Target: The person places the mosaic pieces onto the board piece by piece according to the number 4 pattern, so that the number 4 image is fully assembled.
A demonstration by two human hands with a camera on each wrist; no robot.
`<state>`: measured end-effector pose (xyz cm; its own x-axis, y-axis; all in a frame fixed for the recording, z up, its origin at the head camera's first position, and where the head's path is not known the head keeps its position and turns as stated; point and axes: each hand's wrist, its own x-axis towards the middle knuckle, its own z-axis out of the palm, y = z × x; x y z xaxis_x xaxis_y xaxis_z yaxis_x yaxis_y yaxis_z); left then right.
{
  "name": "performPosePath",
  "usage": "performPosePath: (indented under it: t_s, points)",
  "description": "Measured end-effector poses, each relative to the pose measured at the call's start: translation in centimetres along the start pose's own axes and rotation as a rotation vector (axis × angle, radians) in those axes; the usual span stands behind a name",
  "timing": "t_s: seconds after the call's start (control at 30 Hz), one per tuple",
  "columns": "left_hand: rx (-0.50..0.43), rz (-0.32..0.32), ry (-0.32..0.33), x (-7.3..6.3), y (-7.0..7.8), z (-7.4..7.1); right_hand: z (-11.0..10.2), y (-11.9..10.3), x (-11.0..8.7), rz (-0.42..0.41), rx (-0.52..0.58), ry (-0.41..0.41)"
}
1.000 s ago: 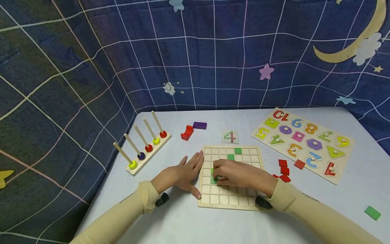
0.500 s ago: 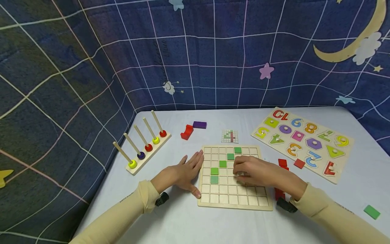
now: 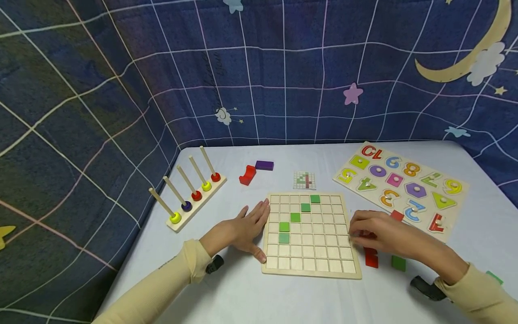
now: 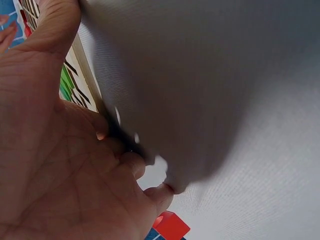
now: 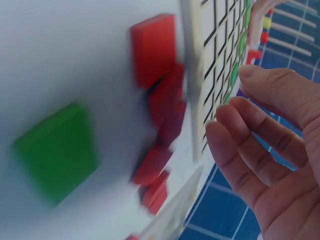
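Observation:
A wooden grid board (image 3: 315, 252) lies on the white cloth, with several green square tiles (image 3: 284, 227) in a stepped diagonal line across its cells. My left hand (image 3: 247, 229) rests along the board's left edge, fingers extended and thumb near the lower corner. Just past the right edge, my right hand (image 3: 382, 231) is over loose red tiles (image 3: 371, 258), partly hiding them. In the right wrist view its fingers (image 5: 225, 150) are loosely bent, with nothing between them and the thumb. A green tile (image 3: 398, 263) lies below that hand, nearer the front.
Behind the board lies a small pattern card (image 3: 304, 180). A number puzzle board (image 3: 400, 186) is at the back right, a peg stand with beads (image 3: 196, 202) at the left. Red (image 3: 247, 175) and purple blocks (image 3: 265, 165) lie at the back. Another green tile (image 3: 494, 276) is far right.
My right hand has left the green tiles on the board's left side and moved right, past the board's edge to the red tiles. My left hand has stayed in place.

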<state>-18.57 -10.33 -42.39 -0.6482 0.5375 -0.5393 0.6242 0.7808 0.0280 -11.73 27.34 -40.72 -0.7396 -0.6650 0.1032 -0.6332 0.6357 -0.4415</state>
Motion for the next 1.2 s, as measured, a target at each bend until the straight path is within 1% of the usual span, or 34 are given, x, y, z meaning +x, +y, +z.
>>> performPosePath:
  t_s: [0.13, 0.23, 0.3, 0.43, 0.5, 0.53, 0.6, 0.7, 0.83, 0.9, 1.07, 1.1, 1.2]
  points:
    - [0.006, 0.002, 0.001, -0.1, 0.0, -0.3, -0.5, 0.9, -2.3, 0.007, -0.018, 0.015]
    - [0.004, 0.004, 0.000, 0.0, 0.1, -0.3, -0.9, 1.5, -4.0, 0.022, -0.030, -0.007]
    - [0.003, 0.001, -0.002, 0.0, 0.0, -0.3, -1.1, 1.9, -5.1, 0.051, -0.040, -0.032]
    - [0.002, -0.004, -0.005, 0.0, 0.0, -0.3, -1.7, 2.5, -6.9, 0.176, -0.035, -0.133]
    - [0.001, -0.002, 0.000, -0.1, 0.0, -0.3, -1.8, 2.7, -7.4, 0.251, -0.012, -0.197]
    - [0.002, 0.000, 0.000, -0.1, 0.0, -0.3, -1.8, 2.8, -7.6, 0.283, 0.003, -0.227]
    - [-0.001, 0.003, 0.002, -0.2, 0.0, -0.3, -1.6, 3.0, -8.0, 0.313, 0.026, -0.258]
    - [-0.014, 0.013, -0.003, -0.2, 0.0, -0.2, -1.1, 3.2, -8.4, 0.314, 0.062, -0.269]
    - [-0.017, 0.022, -0.004, 0.0, -0.2, 0.1, -0.5, 3.4, -8.7, 0.300, 0.082, -0.257]
    - [-0.015, 0.030, 0.006, 0.2, -0.4, 0.4, -0.3, 3.5, -8.7, 0.298, 0.076, -0.249]
    - [0.000, 0.015, 0.006, 0.1, -0.2, 0.3, 0.0, 3.4, -8.5, 0.297, 0.044, -0.228]
    - [0.000, 0.007, -0.001, -0.1, 0.0, 0.0, 0.0, 3.4, -8.5, 0.300, 0.039, -0.226]
    - [-0.003, 0.010, -0.002, 0.0, -0.1, 0.1, 0.2, 3.3, -8.4, 0.303, 0.014, -0.217]
